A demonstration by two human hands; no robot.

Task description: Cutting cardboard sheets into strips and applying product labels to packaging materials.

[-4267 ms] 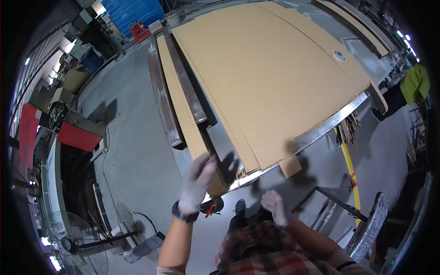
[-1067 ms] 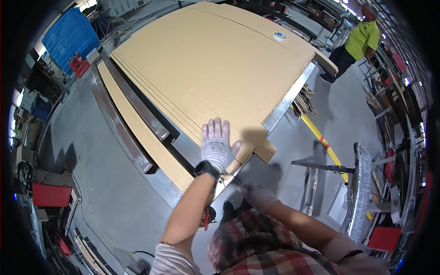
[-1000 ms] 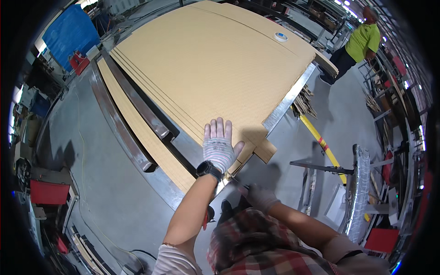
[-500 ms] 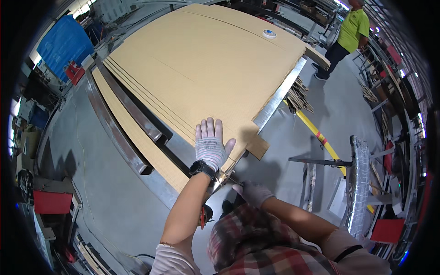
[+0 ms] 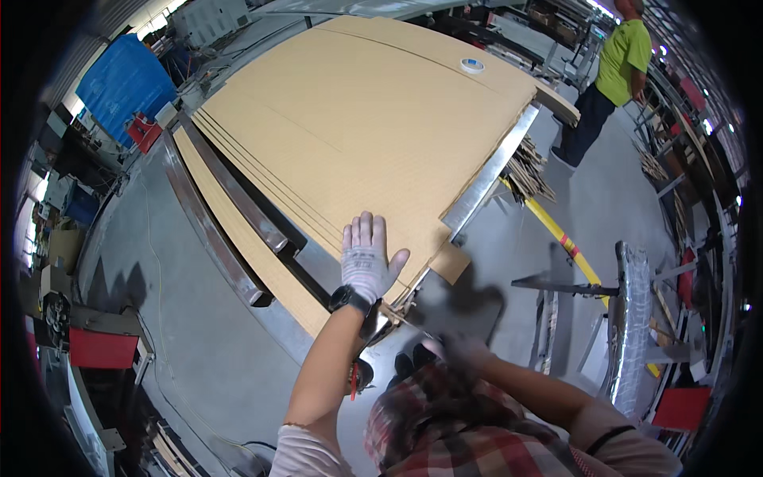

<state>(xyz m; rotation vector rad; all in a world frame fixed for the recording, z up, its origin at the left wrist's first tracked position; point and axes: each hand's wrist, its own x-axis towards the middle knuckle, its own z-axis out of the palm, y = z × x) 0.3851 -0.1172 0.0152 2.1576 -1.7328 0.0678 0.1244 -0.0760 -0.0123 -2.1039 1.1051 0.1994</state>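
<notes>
My left hand (image 5: 366,258), in a light gloved covering and with a dark watch at the wrist, lies flat on the near corner of a large tan cardboard sheet (image 5: 381,135). Its fingers are stretched out and hold nothing. Lower and to the right, my right hand (image 5: 465,351), gloved too and in shadow, is closed around the end of a thin rod-like tool (image 5: 413,324). The tool reaches toward a metal fitting (image 5: 387,315) at the table's corner, just below my left wrist. The tool's exact kind is unclear. A small cardboard flap (image 5: 451,263) juts out beside the corner.
A tape roll (image 5: 472,66) lies on the far part of the sheet. Dark metal beams (image 5: 230,187) run along the left. Right of the table are a bundle of sticks (image 5: 528,169), a yellow bar (image 5: 556,230) and a wrapped post (image 5: 629,326). A person (image 5: 612,71) stands far right.
My right hand has moved slightly down and right, drawing away from the corner, and more of the thin tool shows. My left hand stays flat on the sheet. The view has shifted a little.
</notes>
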